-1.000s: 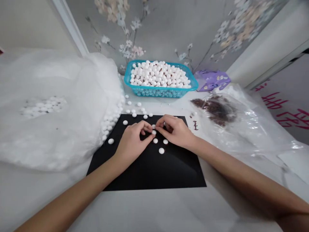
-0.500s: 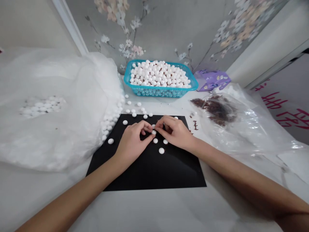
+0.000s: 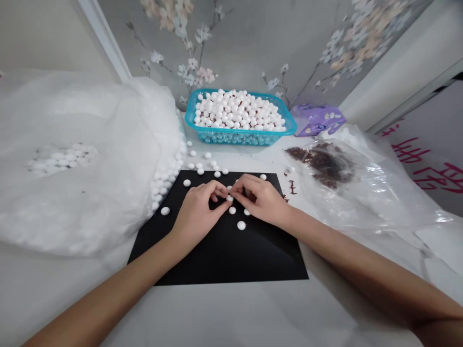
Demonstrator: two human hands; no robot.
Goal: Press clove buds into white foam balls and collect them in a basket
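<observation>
My left hand pinches a small white ball between thumb and fingertips, over the black mat. Close against it, my right hand has thumb and forefinger pressed together at the ball's edge. Whatever those right fingers hold is too small to make out. Just below both hands lie a few loose balls, one of them the white ball nearest me. Another white ball rests left of my left hand.
A blue basket heaped with white balls with brown bits stands at the back. At left bulges a large translucent bag of balls. A clear bag with brown pieces lies right, before a purple packet.
My right hand has shifted very slightly downward beside the ball. My left hand keeps its pinch, and the other things stay in place.
</observation>
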